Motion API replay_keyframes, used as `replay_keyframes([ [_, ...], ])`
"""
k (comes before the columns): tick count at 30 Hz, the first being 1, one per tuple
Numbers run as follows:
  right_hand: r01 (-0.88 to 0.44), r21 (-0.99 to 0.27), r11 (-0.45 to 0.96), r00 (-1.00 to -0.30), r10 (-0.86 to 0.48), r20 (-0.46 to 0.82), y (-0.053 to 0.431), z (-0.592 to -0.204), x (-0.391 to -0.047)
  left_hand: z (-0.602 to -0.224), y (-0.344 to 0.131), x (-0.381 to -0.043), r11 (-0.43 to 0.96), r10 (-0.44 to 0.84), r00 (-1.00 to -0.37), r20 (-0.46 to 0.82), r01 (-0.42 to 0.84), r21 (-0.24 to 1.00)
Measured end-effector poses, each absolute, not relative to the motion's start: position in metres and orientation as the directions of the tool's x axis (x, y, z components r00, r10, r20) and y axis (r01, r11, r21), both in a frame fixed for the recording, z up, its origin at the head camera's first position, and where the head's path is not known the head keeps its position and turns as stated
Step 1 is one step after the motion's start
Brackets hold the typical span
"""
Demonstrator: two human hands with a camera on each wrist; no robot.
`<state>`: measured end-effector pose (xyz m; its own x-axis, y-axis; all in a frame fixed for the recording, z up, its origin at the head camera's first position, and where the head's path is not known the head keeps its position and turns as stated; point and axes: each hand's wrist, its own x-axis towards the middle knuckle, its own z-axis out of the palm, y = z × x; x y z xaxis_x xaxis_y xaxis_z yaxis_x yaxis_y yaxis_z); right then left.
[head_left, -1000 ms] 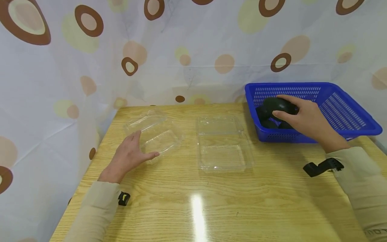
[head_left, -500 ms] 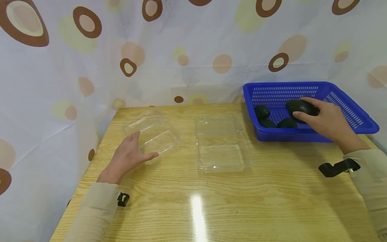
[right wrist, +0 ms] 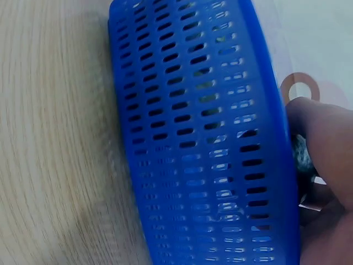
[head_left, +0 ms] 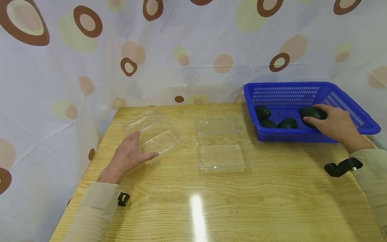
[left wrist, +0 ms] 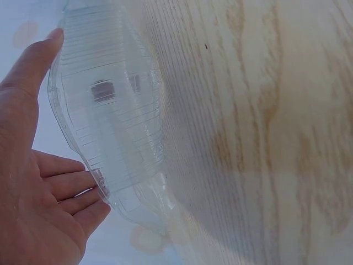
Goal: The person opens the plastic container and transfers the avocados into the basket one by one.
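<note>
In the head view my right hand [head_left: 335, 122] grips a dark green avocado [head_left: 312, 115] inside the blue basket [head_left: 290, 137]. In the right wrist view the basket wall hides most of the avocado [right wrist: 301, 160], and the thumb and fingers are around it. On the left, my left hand [head_left: 127, 154] touches a clear plastic clamshell container [head_left: 160, 139], which lies opened out and turned at an angle. Its thumb and fingers spread along that container's edges, as the left wrist view shows with the ribbed container wall [left wrist: 110, 110] between them.
A second clear clamshell container [head_left: 222, 154] lies opened out mid-table, squared to the edge. More avocados [head_left: 288, 123] sit at the basket's left end. A patterned curtain [head_left: 193, 50] hangs behind the wooden table [head_left: 242, 208].
Holding the avocado, my right hand has moved right and down into the basket, away from the avocados at its left end. My left hand and both containers stay put.
</note>
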<state>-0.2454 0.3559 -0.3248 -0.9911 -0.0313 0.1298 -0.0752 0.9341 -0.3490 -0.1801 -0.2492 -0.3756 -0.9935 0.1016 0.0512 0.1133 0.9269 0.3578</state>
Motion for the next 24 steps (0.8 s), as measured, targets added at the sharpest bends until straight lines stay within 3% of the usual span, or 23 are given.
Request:
replay_keyframes([
  [24, -0.051, -0.167, 0.985, -0.989, -0.073, -0.126, 0.366, -0.322, -0.272, -0.376, -0.247, -0.179, 0.929, 0.088, -0.993, 0.073, 0.109, 0.354],
])
